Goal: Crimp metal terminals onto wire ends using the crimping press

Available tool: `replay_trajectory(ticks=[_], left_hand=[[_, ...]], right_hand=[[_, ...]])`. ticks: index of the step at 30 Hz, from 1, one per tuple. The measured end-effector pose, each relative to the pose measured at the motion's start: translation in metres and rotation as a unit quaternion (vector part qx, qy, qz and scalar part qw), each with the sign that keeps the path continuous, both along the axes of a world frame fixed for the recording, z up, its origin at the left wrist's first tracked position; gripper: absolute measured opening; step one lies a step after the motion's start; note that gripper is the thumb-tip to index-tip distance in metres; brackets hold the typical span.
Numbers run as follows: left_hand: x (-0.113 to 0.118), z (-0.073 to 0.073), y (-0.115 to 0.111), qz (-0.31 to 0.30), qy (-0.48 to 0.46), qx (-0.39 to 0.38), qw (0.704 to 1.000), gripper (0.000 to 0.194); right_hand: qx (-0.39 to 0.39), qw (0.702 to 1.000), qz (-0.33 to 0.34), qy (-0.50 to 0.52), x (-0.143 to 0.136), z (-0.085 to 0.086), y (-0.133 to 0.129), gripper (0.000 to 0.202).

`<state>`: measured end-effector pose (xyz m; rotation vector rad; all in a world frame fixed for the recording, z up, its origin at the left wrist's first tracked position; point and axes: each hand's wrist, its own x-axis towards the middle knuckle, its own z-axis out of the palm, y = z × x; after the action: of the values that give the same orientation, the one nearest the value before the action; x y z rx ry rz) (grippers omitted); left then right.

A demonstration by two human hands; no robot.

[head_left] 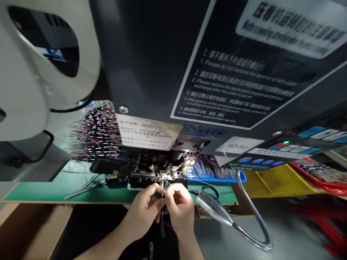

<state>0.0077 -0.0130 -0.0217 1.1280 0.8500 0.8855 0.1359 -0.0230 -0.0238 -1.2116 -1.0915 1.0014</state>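
Between my two hands is a thin cable (162, 213) whose several fine coloured wires (165, 186) fan out upward. My left hand (148, 207) pinches it from the left, thumb and forefinger together. From the right, my right hand (179, 206) pinches it close to the base of the fanned wires. The dark tail of the cable hangs below my fingers. Just beyond the wire tips sits the small metal die area of a crimping machine (169, 173). Part of the cable is hidden behind my fingers.
A flexible-neck lamp (214, 207) reaches in at right. A blue tray (214, 178) holds bundled wires behind it. At left stands a big heap of terminated wires (97, 130). Loose cables (84, 189) lie on the green bench top (54, 191). The machine housing (151, 65) overhangs the hands.
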Motion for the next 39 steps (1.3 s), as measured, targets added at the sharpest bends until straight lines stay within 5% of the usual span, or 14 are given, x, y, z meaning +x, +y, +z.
replay_trajectory(ticks=[11, 16, 26, 39], left_hand=[[0.012, -0.010, -0.005, 0.059, 0.010, 0.007, 0.998, 0.024], [0.012, -0.008, -0.008, 0.066, 0.095, 0.073, 0.991, 0.016], [0.008, -0.006, -0.007, 0.073, 0.224, 0.166, 0.958, 0.013], [0.003, -0.002, -0.001, 0.086, 0.257, 0.217, 0.938, 0.013]], right_hand=[[-0.001, 1.000, -0.018, -0.007, -0.001, 0.000, 0.005, 0.020], [0.036, 0.999, -0.030, -0.025, -0.002, -0.004, 0.005, 0.007], [0.148, 0.975, -0.045, -0.161, 0.003, 0.000, 0.010, 0.019], [0.131, 0.978, -0.053, -0.152, 0.000, 0.000, 0.016, 0.010]])
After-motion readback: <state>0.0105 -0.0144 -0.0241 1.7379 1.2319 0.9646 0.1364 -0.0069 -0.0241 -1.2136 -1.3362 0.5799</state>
